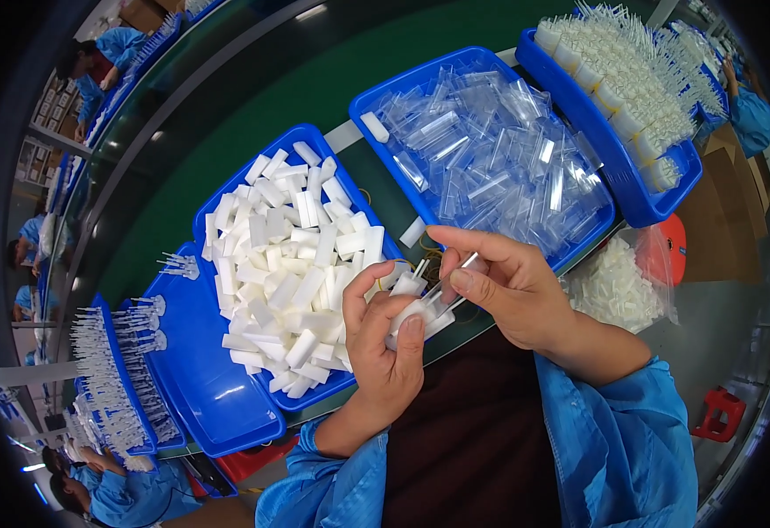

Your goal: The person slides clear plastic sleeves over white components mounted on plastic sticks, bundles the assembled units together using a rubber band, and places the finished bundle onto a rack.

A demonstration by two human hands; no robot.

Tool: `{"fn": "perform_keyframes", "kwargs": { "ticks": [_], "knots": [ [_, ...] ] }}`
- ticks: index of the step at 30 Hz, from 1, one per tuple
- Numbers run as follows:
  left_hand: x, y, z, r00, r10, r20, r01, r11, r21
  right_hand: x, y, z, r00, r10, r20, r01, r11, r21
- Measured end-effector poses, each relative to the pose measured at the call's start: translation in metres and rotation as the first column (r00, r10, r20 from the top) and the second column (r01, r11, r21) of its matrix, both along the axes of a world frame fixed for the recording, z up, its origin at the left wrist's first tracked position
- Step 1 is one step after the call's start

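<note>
Glossy, smooth blue plastic is seen in the trays point(227, 414). Matt white foam-like blocks point(288, 264) are heaped in one, clear shiny plastic sleeves point(499, 158) in another. Thin blue cloth is worn on the sleeves point(623, 440); the desk point(253, 114) appears smooth, green, slightly reflective.

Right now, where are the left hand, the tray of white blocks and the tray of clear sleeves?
left hand point(385, 339), head view, back of the hand.
tray of white blocks point(301, 136), head view, far blue rim.
tray of clear sleeves point(420, 75), head view, far blue rim.

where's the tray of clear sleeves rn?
Head view, upper centre-right: the blue tray of clear sleeves sits just beyond the right hand, between the white-block tray and the far-right tray.
</note>
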State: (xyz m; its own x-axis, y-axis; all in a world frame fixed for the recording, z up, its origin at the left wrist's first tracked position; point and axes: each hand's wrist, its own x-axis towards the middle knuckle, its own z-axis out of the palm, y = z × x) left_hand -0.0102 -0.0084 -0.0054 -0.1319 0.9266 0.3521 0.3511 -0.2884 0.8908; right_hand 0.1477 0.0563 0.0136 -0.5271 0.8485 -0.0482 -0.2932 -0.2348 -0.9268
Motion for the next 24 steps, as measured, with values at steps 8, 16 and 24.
{"fn": "perform_keyframes", "kwargs": {
  "ticks": [8,16,24],
  "knots": [
    [0.0029,0.0039,0.0018,0.995,0.064,-0.077,-0.059,0.996,0.06,-0.0049,-0.0047,-0.0009,0.995,-0.079,-0.055,0.082,0.994,0.069],
    [0.0003,0.0053,-0.0008,0.99,0.112,-0.087,-0.107,0.992,0.06,-0.0046,-0.0052,0.0036,0.997,-0.062,0.047,0.056,0.991,0.126],
    [0.0017,0.0023,-0.005,0.995,0.102,0.014,-0.103,0.993,0.057,-0.0014,-0.0038,0.0015,0.968,-0.164,0.189,0.055,0.876,0.479]
  ]
}}
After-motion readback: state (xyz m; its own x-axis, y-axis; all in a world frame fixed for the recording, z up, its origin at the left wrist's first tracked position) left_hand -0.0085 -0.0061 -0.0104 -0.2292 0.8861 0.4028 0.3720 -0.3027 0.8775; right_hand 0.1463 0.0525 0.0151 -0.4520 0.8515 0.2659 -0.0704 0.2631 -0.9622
